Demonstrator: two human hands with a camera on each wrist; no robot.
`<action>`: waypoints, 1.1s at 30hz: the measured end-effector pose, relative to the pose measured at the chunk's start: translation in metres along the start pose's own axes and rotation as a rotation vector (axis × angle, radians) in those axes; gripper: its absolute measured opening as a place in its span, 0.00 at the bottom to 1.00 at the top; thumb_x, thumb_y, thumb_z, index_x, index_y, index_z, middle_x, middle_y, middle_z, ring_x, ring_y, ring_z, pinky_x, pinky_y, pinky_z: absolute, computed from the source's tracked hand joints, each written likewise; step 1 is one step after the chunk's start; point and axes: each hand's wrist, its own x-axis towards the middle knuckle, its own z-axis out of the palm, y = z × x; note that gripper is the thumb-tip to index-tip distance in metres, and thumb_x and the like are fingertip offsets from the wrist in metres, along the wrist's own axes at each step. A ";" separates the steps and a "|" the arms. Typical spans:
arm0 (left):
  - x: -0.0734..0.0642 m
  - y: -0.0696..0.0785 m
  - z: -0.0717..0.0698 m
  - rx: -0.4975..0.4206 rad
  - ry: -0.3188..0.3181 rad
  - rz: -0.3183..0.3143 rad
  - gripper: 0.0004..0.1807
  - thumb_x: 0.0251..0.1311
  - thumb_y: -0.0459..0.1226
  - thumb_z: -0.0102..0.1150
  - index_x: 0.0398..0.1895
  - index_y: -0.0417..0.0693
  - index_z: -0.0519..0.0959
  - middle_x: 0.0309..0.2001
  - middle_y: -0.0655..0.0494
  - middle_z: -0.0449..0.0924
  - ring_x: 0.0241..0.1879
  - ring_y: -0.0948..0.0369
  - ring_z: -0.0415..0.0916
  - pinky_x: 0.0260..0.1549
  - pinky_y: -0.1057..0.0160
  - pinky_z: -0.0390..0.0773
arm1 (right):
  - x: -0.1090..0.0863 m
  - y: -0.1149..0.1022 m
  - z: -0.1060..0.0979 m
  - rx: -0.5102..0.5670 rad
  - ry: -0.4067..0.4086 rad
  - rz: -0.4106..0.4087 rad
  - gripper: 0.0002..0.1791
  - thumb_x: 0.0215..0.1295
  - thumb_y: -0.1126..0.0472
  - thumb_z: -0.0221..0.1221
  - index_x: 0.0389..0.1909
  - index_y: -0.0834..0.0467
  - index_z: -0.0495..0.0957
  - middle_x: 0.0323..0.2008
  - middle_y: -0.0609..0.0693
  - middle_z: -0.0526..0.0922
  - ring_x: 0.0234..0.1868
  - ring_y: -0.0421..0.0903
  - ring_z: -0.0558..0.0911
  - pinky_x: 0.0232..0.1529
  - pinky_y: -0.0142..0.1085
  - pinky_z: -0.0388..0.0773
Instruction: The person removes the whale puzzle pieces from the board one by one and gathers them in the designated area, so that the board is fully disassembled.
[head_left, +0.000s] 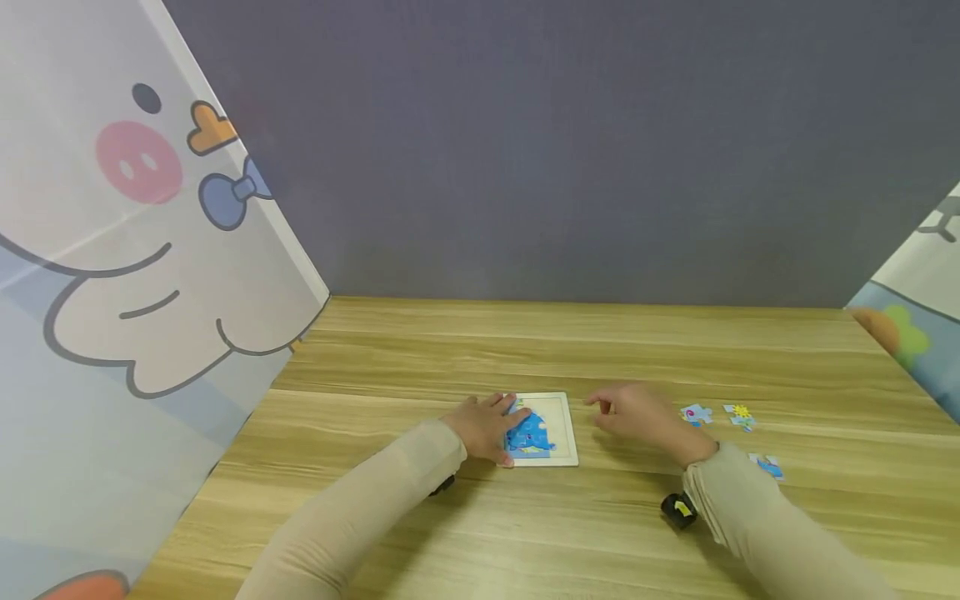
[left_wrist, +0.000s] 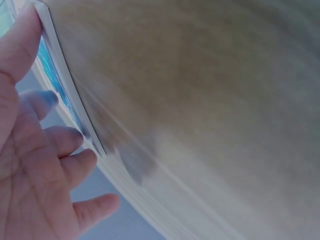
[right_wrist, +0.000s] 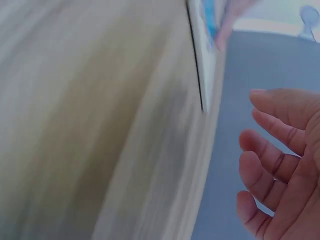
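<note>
A white-framed jigsaw puzzle board point(head_left: 561, 429) lies on the table, its left part filled with blue pieces point(head_left: 528, 437). My left hand point(head_left: 483, 427) rests on the board's left side with fingers spread, hiding part of the picture. In the left wrist view, the thumb point(left_wrist: 22, 47) of that hand touches the frame's edge. Just right of the board hovers my right hand point(head_left: 633, 412), apart from it. In the right wrist view its fingers point(right_wrist: 260, 175) are loosely bent, with nothing between them.
Loose jigsaw pieces point(head_left: 696, 414) lie right of my right hand. Others, one with a yellow sun point(head_left: 741, 412), are beyond them, and a blue-and-white one point(head_left: 767, 467) is nearer me. A grey wall point(head_left: 562, 167) stands behind the wooden table point(head_left: 450, 350).
</note>
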 end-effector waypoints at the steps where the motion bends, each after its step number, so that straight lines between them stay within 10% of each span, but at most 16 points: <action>1: 0.000 0.000 0.000 -0.002 0.000 -0.002 0.47 0.56 0.61 0.56 0.76 0.61 0.49 0.76 0.53 0.45 0.73 0.56 0.47 0.65 0.49 0.59 | 0.004 -0.003 0.003 -0.031 -0.006 -0.020 0.13 0.55 0.67 0.63 0.42 0.66 0.82 0.22 0.40 0.73 0.20 0.32 0.63 0.21 0.29 0.64; 15: 0.001 0.003 0.003 0.035 -0.010 -0.003 0.47 0.55 0.65 0.54 0.76 0.66 0.50 0.76 0.56 0.46 0.73 0.57 0.48 0.64 0.51 0.61 | 0.035 -0.039 0.036 -0.202 -0.218 0.099 0.21 0.52 0.58 0.69 0.48 0.62 0.82 0.39 0.55 0.82 0.38 0.52 0.81 0.33 0.48 0.79; 33: -0.004 0.001 -0.003 0.046 -0.012 -0.020 0.47 0.55 0.64 0.55 0.76 0.65 0.50 0.75 0.56 0.47 0.72 0.57 0.49 0.63 0.50 0.62 | 0.052 -0.055 0.039 -0.160 -0.248 0.161 0.19 0.50 0.63 0.69 0.45 0.62 0.82 0.39 0.52 0.83 0.37 0.47 0.79 0.37 0.49 0.78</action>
